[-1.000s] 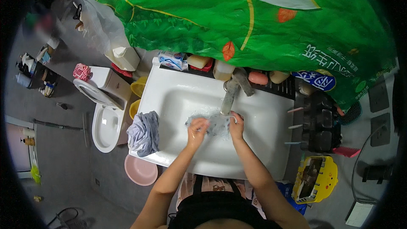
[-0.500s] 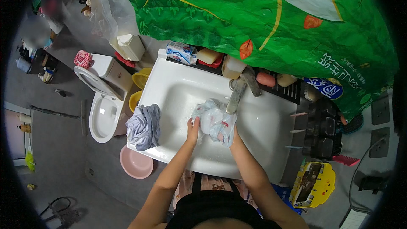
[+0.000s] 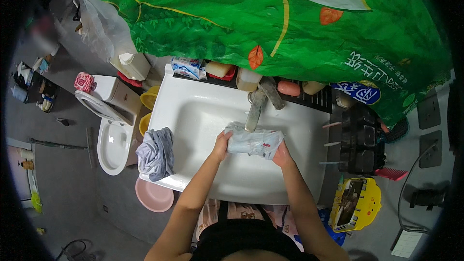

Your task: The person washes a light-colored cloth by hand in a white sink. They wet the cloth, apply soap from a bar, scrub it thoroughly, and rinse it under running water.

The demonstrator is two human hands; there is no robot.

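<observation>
A wet-looking, pale bluish thin cloth with a small red mark is stretched sideways over the white sink basin. Its left end is gripped by my left hand, fingers closed round the edge. At the other end my right hand is closed on the cloth, partly behind it. The tip of the grey faucet sits just above the cloth's upper edge. A crumpled lavender-grey garment lies over the sink's left rim, away from both hands.
Along the sink's back ledge stand a tissue pack, a pale bottle and a pink soap bar. A large green plastic sheet hangs behind. A black rack is at right; a toilet and pink basin at left.
The bunched cloth has been spread out into a flatter strip. My hands have moved apart, the right one further right within the sink. The whole view has shifted slightly.
</observation>
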